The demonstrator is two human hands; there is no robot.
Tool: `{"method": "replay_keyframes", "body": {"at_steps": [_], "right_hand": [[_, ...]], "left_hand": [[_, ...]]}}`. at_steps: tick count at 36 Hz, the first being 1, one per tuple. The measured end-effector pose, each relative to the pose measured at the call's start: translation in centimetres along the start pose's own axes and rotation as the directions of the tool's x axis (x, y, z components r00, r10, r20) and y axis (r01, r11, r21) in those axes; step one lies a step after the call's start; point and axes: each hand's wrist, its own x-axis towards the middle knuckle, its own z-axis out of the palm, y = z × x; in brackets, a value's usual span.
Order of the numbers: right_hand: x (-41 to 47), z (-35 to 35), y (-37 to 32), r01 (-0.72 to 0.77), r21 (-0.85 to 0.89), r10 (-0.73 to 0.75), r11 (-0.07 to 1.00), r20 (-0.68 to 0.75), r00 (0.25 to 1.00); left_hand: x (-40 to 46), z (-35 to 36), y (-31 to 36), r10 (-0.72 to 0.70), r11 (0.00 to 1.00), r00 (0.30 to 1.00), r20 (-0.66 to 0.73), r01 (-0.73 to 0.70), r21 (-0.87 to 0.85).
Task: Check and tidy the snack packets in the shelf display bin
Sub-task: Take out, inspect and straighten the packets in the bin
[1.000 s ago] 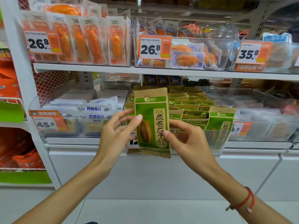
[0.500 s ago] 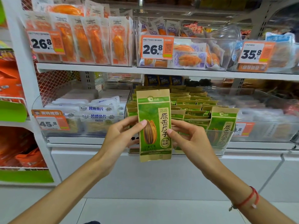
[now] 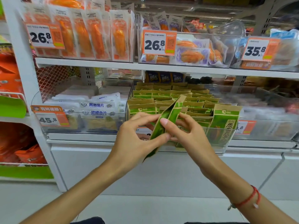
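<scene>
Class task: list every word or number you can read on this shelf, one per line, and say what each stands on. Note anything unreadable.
"26.8": left upper price tag
"26.8": middle upper price tag
"35.8": right upper price tag
"45.8": lower left price tag
"85%": dark packets
"烤鳕鱼片": white fish packets
"原": green packet in bin
Small print on the tags, and the held packet: unreadable.

Orange snack packs [image 3: 90,34] are standing on the upper shelf [image 3: 161,67] — fish-slice packets [image 3: 97,109] are lying below, behind a 45.8 price tag [image 3: 50,118]

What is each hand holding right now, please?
Left hand: pinching the green packet.
Right hand: fingers gripping the same packet.
</scene>
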Motion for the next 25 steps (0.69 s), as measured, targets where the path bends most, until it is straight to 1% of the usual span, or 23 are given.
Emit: {"method": "replay_keyframes", "body": {"at_steps": [2, 5, 7, 9, 11, 14, 18, 21, 23, 25], "right_hand": [[0.1, -0.3, 0.1, -0.01, 0.083, 0.005, 0.997, 0.055, 0.998], [0.3, -0.7, 0.2, -0.028, 0.164, 0.012, 0.986, 0.099, 0.995], [0.4, -0.9, 0.2, -0.055, 0.203, 0.033, 0.978, 0.112, 0.993], [0.6, -1.0, 0.3, -0.069, 0.192, 0.045, 0.979, 0.125, 0.991], [0.6, -1.0, 0.3, -0.08, 0.167, 0.054, 0.983, 0.156, 0.986], [0.5, -0.9, 0.2, -0.076, 0.11, 0.054, 0.991, 0.19, 0.98], [0.2, -0.9, 0.1, -0.051, 0.042, 0.04, 0.998, 0.229, 0.973], [-0.3, -0.7, 0.0, -0.031, 0.008, 0.028, 0.999, 0.282, 0.959], [-0.5, -0.5, 0.0, -0.04, 0.023, 0.033, 0.999, 0.272, 0.962], [-0.4, -0.6, 0.1, -0.057, 0.052, 0.044, 0.997, 0.22, 0.975]], "left_hand": [[0.2, -0.4, -0.1, -0.058, 0.996, 0.996, 0.07, 0.062, -0.065], [0.4, -0.8, -0.5, -0.184, 0.97, 0.975, 0.128, 0.201, -0.135], [0.6, -0.9, -1.1, -0.279, 0.946, 0.942, 0.186, 0.303, -0.114], [0.7, -1.0, -1.6, -0.366, 0.909, 0.894, 0.257, 0.402, -0.105], [0.7, -1.0, -1.6, -0.409, 0.881, 0.848, 0.336, 0.463, -0.096], [0.8, -1.1, -1.5, -0.412, 0.864, 0.818, 0.402, 0.49, -0.112], [0.9, -1.2, -1.5, -0.396, 0.878, 0.826, 0.4, 0.468, -0.098], [1.1, -1.2, -1.7, -0.399, 0.875, 0.816, 0.419, 0.476, -0.093], [1.0, -1.3, -1.8, -0.399, 0.877, 0.81, 0.43, 0.473, -0.078], [1.0, -1.4, -2.0, -0.423, 0.861, 0.801, 0.424, 0.501, -0.087]]}}
